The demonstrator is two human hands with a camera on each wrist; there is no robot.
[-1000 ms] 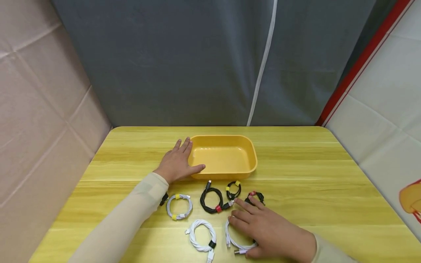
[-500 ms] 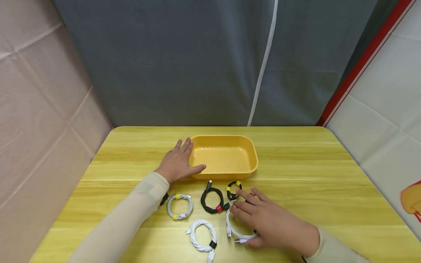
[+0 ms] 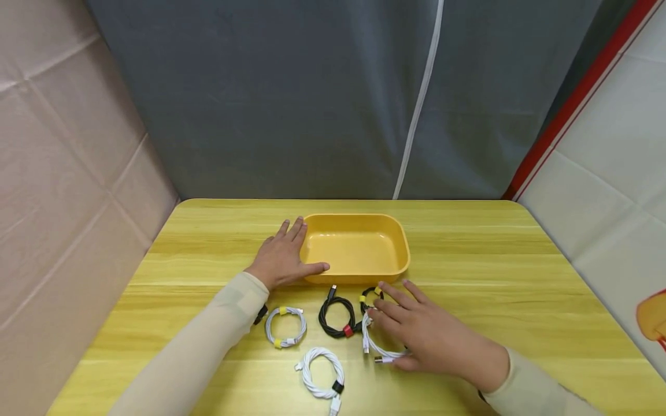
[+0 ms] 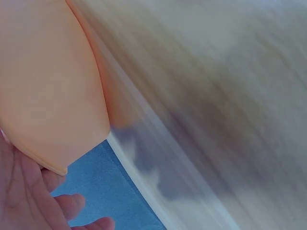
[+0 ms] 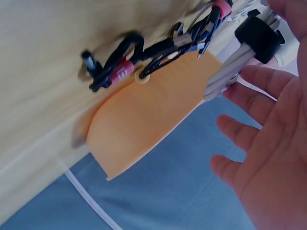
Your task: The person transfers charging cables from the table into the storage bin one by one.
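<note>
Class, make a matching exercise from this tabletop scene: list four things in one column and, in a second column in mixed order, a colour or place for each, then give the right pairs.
Things:
1. tray
2. left hand
3. right hand
4. black cable

Descriptions:
A. bound with a red tie
B. rests against the tray's left end
C. yellow, holds no cables
D. lies over a white cable

Pairs: 1-C, 2-B, 3-D, 4-A

White cable (image 3: 382, 348) (half under right hand (image 3: 432, 338))
</note>
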